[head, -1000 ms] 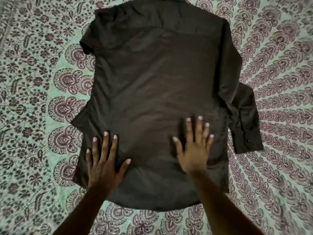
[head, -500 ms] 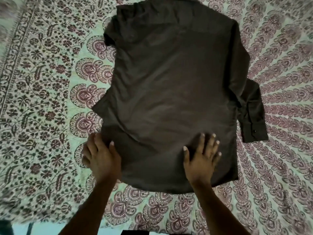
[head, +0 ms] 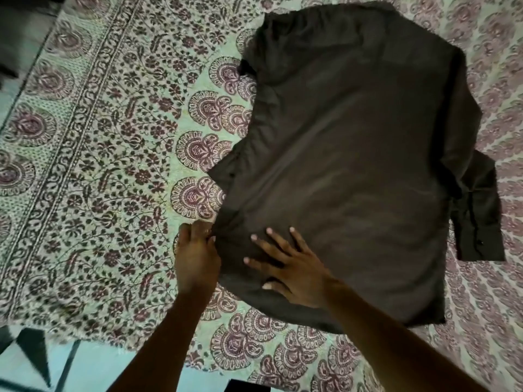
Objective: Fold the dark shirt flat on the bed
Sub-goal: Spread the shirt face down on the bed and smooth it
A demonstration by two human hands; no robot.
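The dark shirt lies back-up on the patterned bedsheet, collar end far from me and hem near me. One cuffed sleeve sticks out at its right side. My left hand is at the shirt's near left edge, its fingers curled onto the fabric there. Beside it, my right hand lies flat on the lower left part of the shirt with fingers spread, pressing the cloth down.
The bedsheet's fringed edge runs along the bottom left, with pale tiled floor beyond it. A dark surface shows at the top left corner.
My right hand has slid from the shirt's lower right over to its lower left, close to my left hand. My left hand stays at the left edge. The view has shifted left.
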